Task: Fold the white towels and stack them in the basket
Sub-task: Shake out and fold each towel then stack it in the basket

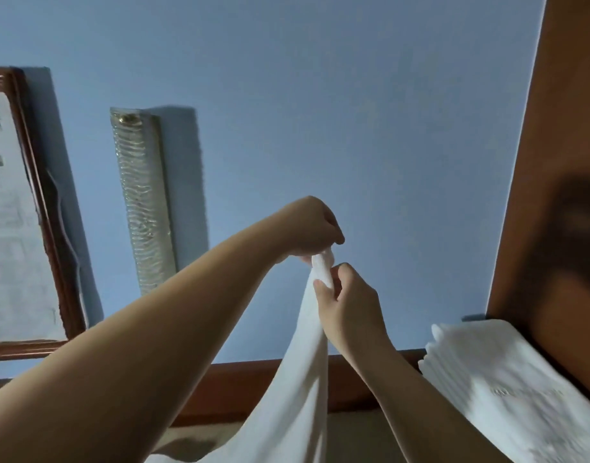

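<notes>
A plain white cloth towel (297, 379) hangs in the air, lifted by its top end. This top end is gathered into a small bunch, and from there the cloth falls down and spreads wider toward the lower edge of the view, with long soft folds. At the right, well apart from it, a stack of folded white towels (507, 385) lies flat, its layered edges turned to the left. The stack looks blurred. No basket can be seen.

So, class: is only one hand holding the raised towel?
No, the left hand and right hand both pinch the white towel at its top.
</notes>
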`<state>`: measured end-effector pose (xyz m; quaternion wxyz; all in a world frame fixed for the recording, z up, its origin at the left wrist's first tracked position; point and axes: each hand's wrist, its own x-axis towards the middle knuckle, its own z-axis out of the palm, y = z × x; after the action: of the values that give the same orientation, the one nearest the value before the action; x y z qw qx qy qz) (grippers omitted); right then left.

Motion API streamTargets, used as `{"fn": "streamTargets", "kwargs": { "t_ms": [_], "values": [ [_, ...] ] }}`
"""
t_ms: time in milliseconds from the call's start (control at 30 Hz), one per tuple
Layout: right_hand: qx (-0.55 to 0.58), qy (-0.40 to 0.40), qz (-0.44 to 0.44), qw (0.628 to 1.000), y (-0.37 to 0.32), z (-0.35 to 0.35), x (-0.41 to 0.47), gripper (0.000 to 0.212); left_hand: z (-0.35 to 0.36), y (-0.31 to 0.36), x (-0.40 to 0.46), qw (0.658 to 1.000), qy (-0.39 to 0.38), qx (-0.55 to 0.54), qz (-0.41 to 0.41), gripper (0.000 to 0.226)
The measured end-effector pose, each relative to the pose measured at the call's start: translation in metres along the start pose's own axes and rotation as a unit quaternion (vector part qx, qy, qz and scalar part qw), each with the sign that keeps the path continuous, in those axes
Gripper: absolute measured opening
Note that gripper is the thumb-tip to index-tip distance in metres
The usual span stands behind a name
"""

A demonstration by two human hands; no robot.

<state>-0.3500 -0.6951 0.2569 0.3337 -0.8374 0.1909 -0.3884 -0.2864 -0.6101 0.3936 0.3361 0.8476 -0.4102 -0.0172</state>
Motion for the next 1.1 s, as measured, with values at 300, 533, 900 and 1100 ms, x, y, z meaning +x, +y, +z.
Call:
{"fn": "streamTargets", "kwargs": {
  "t_ms": [300, 533, 900, 1100],
  "values": [
    [0.340, -0.022, 0.181, 0.922, 0.049, -0.044, 0.018, 0.033, 0.065, -0.077, -0.025, 0.990, 0.003, -0.140, 0.029, 0.036],
    [0.356, -0.062, 0.175, 0.916, 0.070, -0.050, 0.011, 0.047, 0.180, -0.110, -0.069, 0.983, 0.033, -0.178, 0.017, 0.032],
    [0.085, -0.174, 0.121, 0.974, 0.106, -0.083, -0.005, 0.030, 0.209, -0.152, -0.088, 0.979, 0.093, -0.176, 0.044, 0.013],
    [-0.210, -0.245, 0.011, 0.947, 0.125, -0.087, -0.013, 0.009, 0.200, -0.176, -0.084, 0.982, 0.175, -0.056, 0.053, 0.016]
  ]
}}
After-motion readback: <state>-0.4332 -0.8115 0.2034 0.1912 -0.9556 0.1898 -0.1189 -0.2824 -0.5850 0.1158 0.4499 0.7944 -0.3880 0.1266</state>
